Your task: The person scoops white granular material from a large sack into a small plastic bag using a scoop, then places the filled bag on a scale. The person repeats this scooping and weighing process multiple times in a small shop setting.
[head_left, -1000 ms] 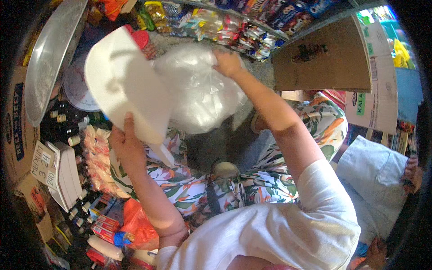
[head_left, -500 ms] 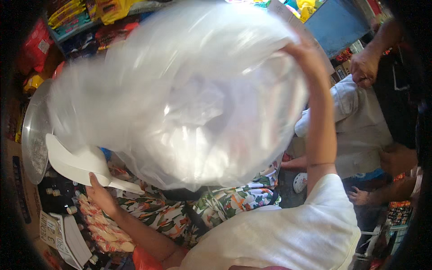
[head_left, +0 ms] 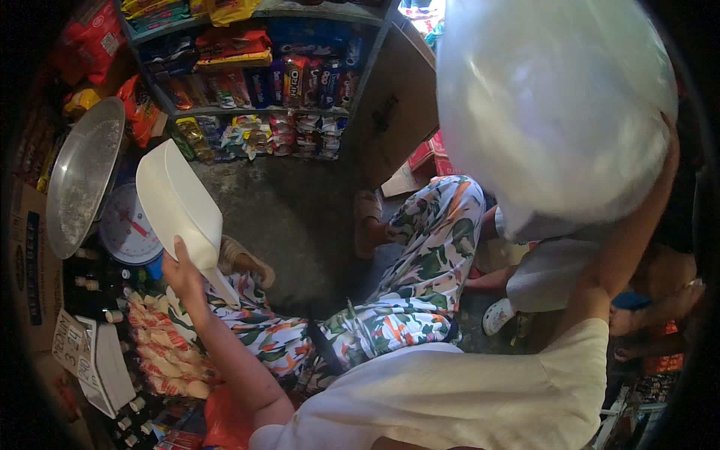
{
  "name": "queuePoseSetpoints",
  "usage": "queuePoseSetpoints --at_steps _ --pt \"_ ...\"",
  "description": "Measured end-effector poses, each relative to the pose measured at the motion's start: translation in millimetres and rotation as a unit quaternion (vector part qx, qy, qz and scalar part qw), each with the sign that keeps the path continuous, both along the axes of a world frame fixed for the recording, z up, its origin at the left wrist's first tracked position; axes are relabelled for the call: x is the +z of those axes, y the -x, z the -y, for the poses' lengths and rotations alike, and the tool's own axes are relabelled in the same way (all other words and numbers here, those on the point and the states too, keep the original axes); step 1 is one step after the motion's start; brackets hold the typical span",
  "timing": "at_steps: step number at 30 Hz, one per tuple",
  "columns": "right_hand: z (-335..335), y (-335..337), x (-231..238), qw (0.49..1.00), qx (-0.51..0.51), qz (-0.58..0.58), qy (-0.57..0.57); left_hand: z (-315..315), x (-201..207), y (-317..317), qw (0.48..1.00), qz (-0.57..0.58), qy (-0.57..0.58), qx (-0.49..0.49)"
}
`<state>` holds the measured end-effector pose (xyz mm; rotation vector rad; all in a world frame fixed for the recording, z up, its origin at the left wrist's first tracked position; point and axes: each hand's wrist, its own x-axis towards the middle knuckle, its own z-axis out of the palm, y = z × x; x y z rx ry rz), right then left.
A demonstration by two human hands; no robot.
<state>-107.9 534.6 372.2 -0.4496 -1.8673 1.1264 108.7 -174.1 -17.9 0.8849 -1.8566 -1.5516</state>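
My left hand (head_left: 182,276) is closed on a white plastic scoop (head_left: 180,199), whose wide mouth tilts up and whose handle slants down toward my knee. Raised at the far right, my right hand (head_left: 666,142) grips a large, clear plastic bag (head_left: 555,112) that looks puffed out. The bag hides most of that hand's fingers. Beside the scoop, a round metal pan (head_left: 86,176) with whitish dust in it sits above a dial scale (head_left: 129,223).
Shelves of packaged snacks (head_left: 262,75) line the back, with a cardboard sheet (head_left: 394,105) at their right. Bottles (head_left: 86,281), a price sign (head_left: 75,345) and wrapped packs (head_left: 169,349) crowd my left. Other people sit or stand at right; one wears a white clog (head_left: 496,316).
The plastic bag has swung from in front of me to the right with my right hand, uncovering the floor and shelves. The scoop, still in my left hand, has tilted more upright.
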Motion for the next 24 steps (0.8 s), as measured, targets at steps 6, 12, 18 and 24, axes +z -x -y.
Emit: queuePoseSetpoints --at_steps 6,12,18,24 --pt "-8.2 68.4 -10.6 1.000 -0.008 0.011 -0.019 -3.7 7.0 -0.2 1.000 0.005 -0.018 -0.006" --pt "-26.5 136.0 -44.9 0.989 0.008 0.088 -0.120 -10.1 6.6 -2.8 0.984 0.119 0.134 0.022" --pt "-25.0 152.9 -70.5 0.971 -0.036 0.131 -0.197 -22.8 9.5 1.1 0.915 0.157 0.370 -0.023" --pt "150.4 69.7 -146.5 0.926 0.041 -0.117 -0.356 -38.9 29.9 8.5 0.974 0.179 0.136 0.008"
